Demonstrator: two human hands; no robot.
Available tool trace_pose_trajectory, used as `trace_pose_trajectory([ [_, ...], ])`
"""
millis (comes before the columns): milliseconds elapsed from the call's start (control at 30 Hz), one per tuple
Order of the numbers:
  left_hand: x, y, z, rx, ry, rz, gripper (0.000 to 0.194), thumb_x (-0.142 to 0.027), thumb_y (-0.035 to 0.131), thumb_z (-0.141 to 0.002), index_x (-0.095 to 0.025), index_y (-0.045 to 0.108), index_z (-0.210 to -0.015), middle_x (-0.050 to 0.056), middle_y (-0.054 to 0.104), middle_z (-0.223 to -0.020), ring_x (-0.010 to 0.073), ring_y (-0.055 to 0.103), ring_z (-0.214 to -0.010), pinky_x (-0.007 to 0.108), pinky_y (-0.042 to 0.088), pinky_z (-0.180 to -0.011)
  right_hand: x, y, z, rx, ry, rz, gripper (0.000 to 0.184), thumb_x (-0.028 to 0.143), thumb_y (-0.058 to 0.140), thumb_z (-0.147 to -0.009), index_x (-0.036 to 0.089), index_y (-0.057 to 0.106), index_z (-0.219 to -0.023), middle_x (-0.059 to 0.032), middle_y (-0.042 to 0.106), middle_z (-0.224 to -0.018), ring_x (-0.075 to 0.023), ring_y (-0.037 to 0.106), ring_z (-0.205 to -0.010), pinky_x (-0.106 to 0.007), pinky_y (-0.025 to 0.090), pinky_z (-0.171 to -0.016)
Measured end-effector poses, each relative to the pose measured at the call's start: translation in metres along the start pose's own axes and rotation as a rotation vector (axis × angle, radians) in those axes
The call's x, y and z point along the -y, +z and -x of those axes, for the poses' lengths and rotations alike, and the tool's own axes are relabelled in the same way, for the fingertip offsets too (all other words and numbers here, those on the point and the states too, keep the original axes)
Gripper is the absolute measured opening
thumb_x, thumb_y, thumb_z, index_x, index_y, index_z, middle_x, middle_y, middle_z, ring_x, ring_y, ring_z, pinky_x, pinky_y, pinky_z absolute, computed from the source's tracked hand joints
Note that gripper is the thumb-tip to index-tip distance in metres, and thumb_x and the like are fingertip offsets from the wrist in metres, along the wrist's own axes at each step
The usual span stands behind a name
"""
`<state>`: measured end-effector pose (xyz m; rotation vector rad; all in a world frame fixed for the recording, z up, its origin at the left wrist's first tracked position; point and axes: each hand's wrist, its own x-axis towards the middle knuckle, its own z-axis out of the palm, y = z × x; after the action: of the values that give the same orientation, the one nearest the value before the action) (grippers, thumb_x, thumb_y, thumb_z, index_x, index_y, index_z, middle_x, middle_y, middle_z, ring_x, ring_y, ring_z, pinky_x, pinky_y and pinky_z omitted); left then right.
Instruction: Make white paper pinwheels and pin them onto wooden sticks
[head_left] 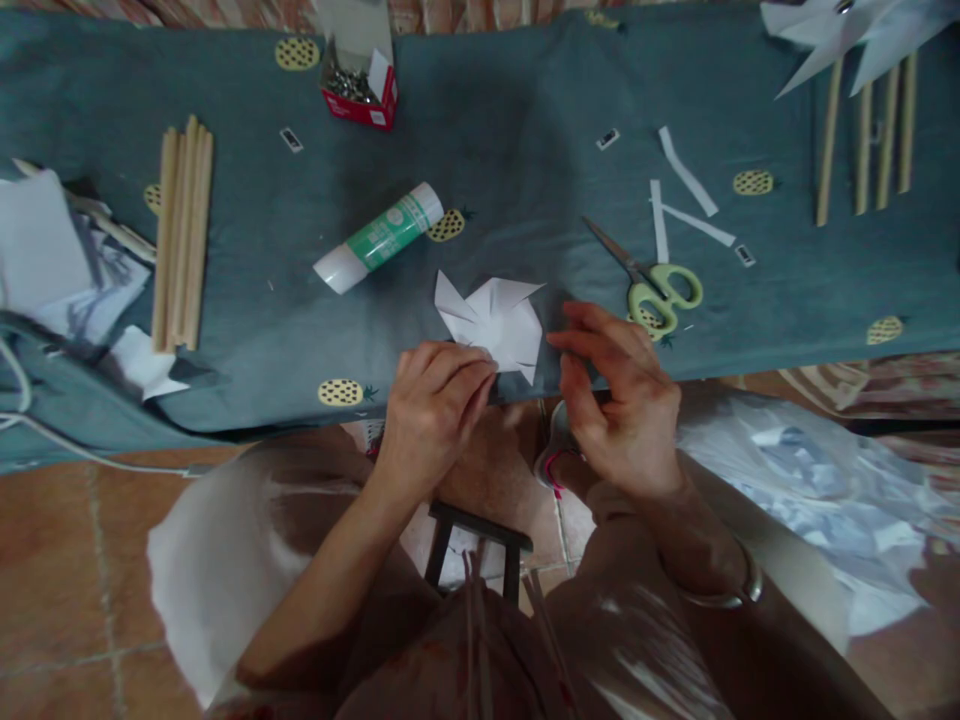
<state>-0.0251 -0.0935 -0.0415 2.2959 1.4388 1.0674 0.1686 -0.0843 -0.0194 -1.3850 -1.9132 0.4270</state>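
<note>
A white folded paper pinwheel (496, 318) lies near the front edge of the teal cloth-covered table (525, 130). My left hand (435, 405) rests at its lower left corner, fingers curled and pressed onto the paper's edge. My right hand (619, 395) hovers just right of the pinwheel, fingers bent and slightly apart, with nothing visible in them. A glue stick (379, 238) lies to the upper left of the pinwheel. Green-handled scissors (651, 283) lie to the right of it.
A bundle of wooden sticks (182, 230) lies at left, with more sticks (870, 135) and finished paper pinwheels (847, 30) at far right. A red box of pins (360, 85) stands at the back. Paper strips (686, 195) lie near the scissors. White paper scraps (45, 250) sit at left.
</note>
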Motion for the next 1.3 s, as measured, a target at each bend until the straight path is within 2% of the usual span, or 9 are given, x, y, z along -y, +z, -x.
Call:
trace_pose_trajectory([
  [200,-0.002,-0.003,0.001,0.004,-0.052,0.105,0.009,-0.014,0.060,-0.091,-0.017,0.068,-0.094,0.006,0.074,-0.098,0.0186,0.068,-0.091,0.035,0.054,-0.083,0.001,-0.001,0.003,0.144,0.031,-0.084,0.023,0.018,0.063,-0.086,0.028,0.068,-0.106,-0.0059,0.046,-0.153,-0.0321,0.045,-0.140,-0.059,0.046,-0.109],
  [367,-0.004,-0.003,0.002,0.006,-0.035,0.122,0.006,-0.014,0.062,-0.090,-0.017,0.067,-0.091,0.006,0.074,-0.096,0.0187,0.068,-0.089,0.034,0.053,-0.080,-0.002,0.004,0.003,0.158,0.027,-0.102,0.010,0.024,0.066,-0.088,0.028,0.072,-0.096,-0.0040,0.049,-0.150,-0.0321,0.036,-0.147,-0.060,0.043,-0.112],
  [500,-0.005,-0.002,0.002,0.012,-0.043,0.100,0.006,-0.016,0.062,-0.090,-0.019,0.066,-0.093,0.006,0.075,-0.097,0.0188,0.068,-0.090,0.035,0.053,-0.081,-0.001,0.010,-0.001,0.148,0.048,-0.101,0.008,0.022,0.065,-0.088,0.028,0.069,-0.087,-0.0029,0.057,-0.141,-0.0304,0.037,-0.147,-0.059,0.041,-0.114],
  [700,-0.003,-0.003,0.006,0.012,-0.018,0.089,0.019,-0.015,0.061,-0.092,-0.019,0.067,-0.110,0.006,0.075,-0.099,0.0192,0.067,-0.091,0.035,0.052,-0.080,0.002,0.021,-0.004,0.076,0.039,-0.052,0.010,0.018,0.064,-0.087,0.026,0.067,-0.081,-0.0063,0.057,-0.141,-0.0335,0.040,-0.144,-0.063,0.040,-0.114],
  [900,-0.002,-0.002,0.005,0.033,-0.023,0.063,0.017,-0.017,0.060,-0.093,-0.020,0.069,-0.107,0.006,0.073,-0.093,0.0197,0.063,-0.087,0.035,0.051,-0.076,0.003,0.027,-0.004,0.058,0.048,-0.031,0.015,0.017,0.063,-0.087,0.031,0.068,-0.086,0.0001,0.056,-0.140,-0.0288,0.040,-0.144,-0.064,0.036,-0.117],
  [1067,-0.003,0.000,0.004,0.017,-0.035,0.080,0.016,-0.016,0.061,-0.092,-0.019,0.070,-0.105,0.005,0.071,-0.090,0.0190,0.062,-0.086,0.035,0.051,-0.076,0.003,0.027,-0.001,0.053,0.062,-0.034,0.014,0.017,0.064,-0.087,0.030,0.069,-0.089,-0.0027,0.055,-0.141,-0.0308,0.040,-0.144,-0.064,0.037,-0.116],
  [1300,-0.003,0.001,0.005,0.018,-0.068,0.103,0.017,-0.017,0.060,-0.093,-0.020,0.071,-0.105,0.005,0.071,-0.089,0.0188,0.062,-0.086,0.035,0.051,-0.077,0.002,0.027,-0.002,0.035,0.048,-0.047,0.015,0.020,0.064,-0.087,0.033,0.070,-0.093,-0.0019,0.057,-0.138,-0.0320,0.042,-0.142,-0.066,0.038,-0.115],
])
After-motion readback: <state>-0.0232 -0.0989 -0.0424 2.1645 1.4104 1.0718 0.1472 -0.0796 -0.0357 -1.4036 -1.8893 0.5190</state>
